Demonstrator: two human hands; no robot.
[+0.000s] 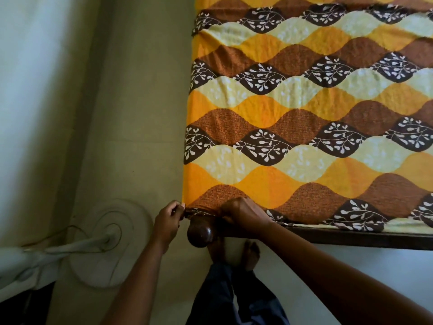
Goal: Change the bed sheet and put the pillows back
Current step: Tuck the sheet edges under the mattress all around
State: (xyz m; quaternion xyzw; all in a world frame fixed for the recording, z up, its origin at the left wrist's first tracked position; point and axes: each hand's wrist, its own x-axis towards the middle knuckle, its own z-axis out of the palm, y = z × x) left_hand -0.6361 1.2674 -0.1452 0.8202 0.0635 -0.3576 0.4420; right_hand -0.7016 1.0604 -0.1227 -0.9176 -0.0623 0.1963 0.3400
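Bed sheet (304, 109): patterned in wavy bands of orange, pale yellow and textured brown, with dark brown lobes carrying white leaf sprigs. Spread flat over the bed, covering its whole visible top; a few small creases near the far left edge. Its near left corner is bunched at the fingertips of both hands, just above the bedpost.

Left hand (167, 221): at the outer side of that corner, thumb and fingers pinched together on the sheet's edge (a small fold of cloth shows between them).

Right hand (243, 214): palm down on the sheet just inside the corner, knuckles raised, fingers curled under and pressed into the gathered cloth; whether they close fully on it cannot be told, since the back of the hand hides the tips.

Bedpost (201, 233): dark, rounded wooden knob, directly below and between the two sets of fingers, touching the bunched cloth.

Bed frame (363, 238): dark wooden rail running right from beneath the right hand, under the sheet's near edge.

Feet (234, 254): bare, on the floor below the bedpost, with dark trouser legs nearer the camera.

Floor (140, 113): pale, left of the left-hand fingers.

Fan (103, 242): pale pedestal base with a cord, well to the left of the left hand.

Curtain (30, 102): pale, at the far left.
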